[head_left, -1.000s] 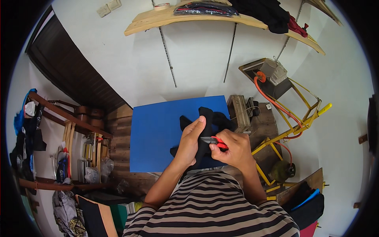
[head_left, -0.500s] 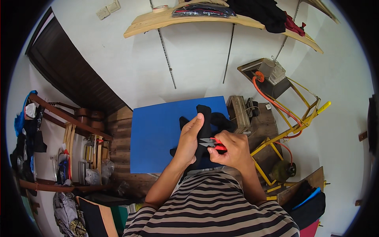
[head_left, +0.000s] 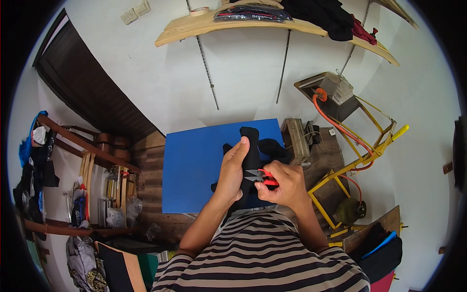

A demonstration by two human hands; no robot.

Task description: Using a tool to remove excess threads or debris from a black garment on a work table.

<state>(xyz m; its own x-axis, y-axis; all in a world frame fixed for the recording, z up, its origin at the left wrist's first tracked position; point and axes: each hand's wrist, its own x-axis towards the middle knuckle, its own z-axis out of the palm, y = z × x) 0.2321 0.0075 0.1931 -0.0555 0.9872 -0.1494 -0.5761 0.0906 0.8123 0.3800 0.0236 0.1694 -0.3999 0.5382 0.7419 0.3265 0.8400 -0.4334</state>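
My left hand (head_left: 232, 173) grips a folded strip of black fabric (head_left: 250, 138) above the blue table, its thumb pressed on top near the upper end. In my right hand (head_left: 287, 184) is a pair of thread snips (head_left: 253, 173) with red handles and grey blades. The blades point left and lie apart in a narrow V over the fabric, close beside my left palm. Whether cloth sits between the blades is too small to tell. More black fabric (head_left: 271, 148) rests on the table beyond my right hand; the hands cover part of it.
The blue tabletop (head_left: 194, 165) extends left and ahead of my hands. A wooden crate (head_left: 295, 138) stands at its right side. Farther right are a yellow metal frame (head_left: 328, 182), an orange hose (head_left: 340, 127) and a green gas cylinder (head_left: 348, 210). A wooden shelf (head_left: 180, 31) spans the wall.
The upper end of the black fabric has shifted slightly left with my left hand. My right hand keeps the snips at nearly the same place; the whole view has moved a little.
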